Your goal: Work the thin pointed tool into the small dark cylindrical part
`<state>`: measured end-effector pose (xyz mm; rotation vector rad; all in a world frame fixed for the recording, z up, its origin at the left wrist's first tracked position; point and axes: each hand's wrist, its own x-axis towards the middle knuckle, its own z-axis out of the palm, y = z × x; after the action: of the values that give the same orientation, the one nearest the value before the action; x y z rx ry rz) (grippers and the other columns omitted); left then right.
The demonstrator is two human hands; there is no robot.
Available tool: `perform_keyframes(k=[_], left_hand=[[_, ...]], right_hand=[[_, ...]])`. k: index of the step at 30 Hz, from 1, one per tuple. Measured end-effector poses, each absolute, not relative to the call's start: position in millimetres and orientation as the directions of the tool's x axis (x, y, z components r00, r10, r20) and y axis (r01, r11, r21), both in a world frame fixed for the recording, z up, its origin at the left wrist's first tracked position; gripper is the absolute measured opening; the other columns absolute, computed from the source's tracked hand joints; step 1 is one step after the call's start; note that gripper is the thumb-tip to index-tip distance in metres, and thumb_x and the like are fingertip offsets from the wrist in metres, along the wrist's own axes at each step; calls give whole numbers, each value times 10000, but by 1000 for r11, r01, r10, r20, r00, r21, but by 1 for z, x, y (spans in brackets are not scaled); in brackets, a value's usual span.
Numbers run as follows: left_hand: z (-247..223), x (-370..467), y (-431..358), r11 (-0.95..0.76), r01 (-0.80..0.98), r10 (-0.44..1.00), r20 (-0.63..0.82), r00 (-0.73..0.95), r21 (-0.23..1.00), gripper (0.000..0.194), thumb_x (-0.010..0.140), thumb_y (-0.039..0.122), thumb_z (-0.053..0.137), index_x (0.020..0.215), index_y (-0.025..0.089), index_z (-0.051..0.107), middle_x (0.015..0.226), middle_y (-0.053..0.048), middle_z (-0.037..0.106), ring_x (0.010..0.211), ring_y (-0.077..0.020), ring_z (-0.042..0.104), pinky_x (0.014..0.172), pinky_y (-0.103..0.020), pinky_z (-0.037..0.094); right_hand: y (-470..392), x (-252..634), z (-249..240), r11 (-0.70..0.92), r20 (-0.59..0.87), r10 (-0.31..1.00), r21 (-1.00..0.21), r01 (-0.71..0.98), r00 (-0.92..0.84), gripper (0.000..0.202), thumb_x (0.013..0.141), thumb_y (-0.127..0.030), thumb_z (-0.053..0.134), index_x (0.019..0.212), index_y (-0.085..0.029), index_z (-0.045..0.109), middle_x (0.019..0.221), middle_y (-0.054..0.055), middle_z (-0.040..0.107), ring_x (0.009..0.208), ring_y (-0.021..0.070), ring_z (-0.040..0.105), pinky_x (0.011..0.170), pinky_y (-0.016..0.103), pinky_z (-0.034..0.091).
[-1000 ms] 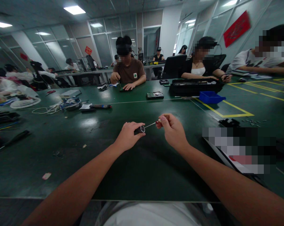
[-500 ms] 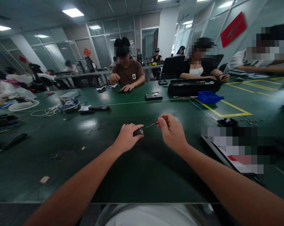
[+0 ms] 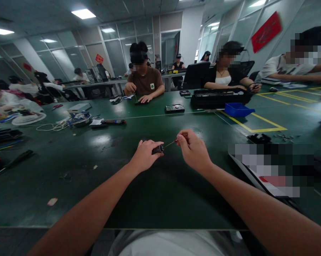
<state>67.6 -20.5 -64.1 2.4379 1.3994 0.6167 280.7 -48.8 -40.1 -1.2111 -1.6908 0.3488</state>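
Note:
My left hand [image 3: 145, 154] is wrapped round a dark cylindrical part [image 3: 157, 149], whose round grey end faces right. Part of the cylinder is hidden under my fingers. In my right hand [image 3: 194, 147] is a screwdriver [image 3: 175, 141] with a reddish handle, gripped between thumb and fingers. Its thin shaft points left and slightly down, with the tip at or very near the cylinder's grey end; I cannot tell whether they touch. Both hands are held over the green table [image 3: 150, 199].
Beyond my hands lie a circuit-board device [image 3: 174, 108], a blue tray [image 3: 237, 110] and a long black casing [image 3: 219, 98]. A dark pen-like tool [image 3: 114, 121] and a cable bundle [image 3: 79, 119] are at left. Small screws [image 3: 284, 137] lie at right. Co-workers sit opposite.
The screwdriver tip has come closer to the cylinder's end as my right hand shifted slightly left. The cylinder has turned a little, and the whole view has moved slightly.

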Motion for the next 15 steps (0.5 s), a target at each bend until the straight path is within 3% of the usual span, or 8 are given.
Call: perform_keyframes(k=[4,9,12,15], left_hand=[[-64,67,-19,-482,759,876,229,424,438,415,898,350,662,1305,280,621,1150,-68,650,1149,-278,564,1120,-585,301],[-64,68,-17,-457,718,890,269,369,526,315,902,336,646,1196,223,642,1130,-79,652,1063,-251,603,983,-434,468],[-63,69,-17,-431,692,902,283,325,579,261,903,288,635,1148,199,631,1154,-84,650,1073,-242,608,976,-406,481],[-63,70,-18,-390,680,921,249,301,620,344,921,253,591,1258,189,572,1234,-103,640,1150,-250,594,1040,-426,454]], right_hand=[[-46,281,-41,438,539,842,-685,582,0,196,983,-374,446,926,-231,568,784,57,703,690,216,656,649,344,443],[-45,282,-42,422,537,843,-693,584,27,191,984,-367,447,914,-231,561,772,50,693,681,210,641,644,339,429],[-45,282,-42,431,547,836,-697,573,37,192,985,-373,449,915,-230,557,770,49,688,698,214,648,662,344,437],[-46,283,-41,435,555,831,-701,565,50,194,990,-378,443,932,-230,554,775,48,688,723,220,659,682,352,448]])
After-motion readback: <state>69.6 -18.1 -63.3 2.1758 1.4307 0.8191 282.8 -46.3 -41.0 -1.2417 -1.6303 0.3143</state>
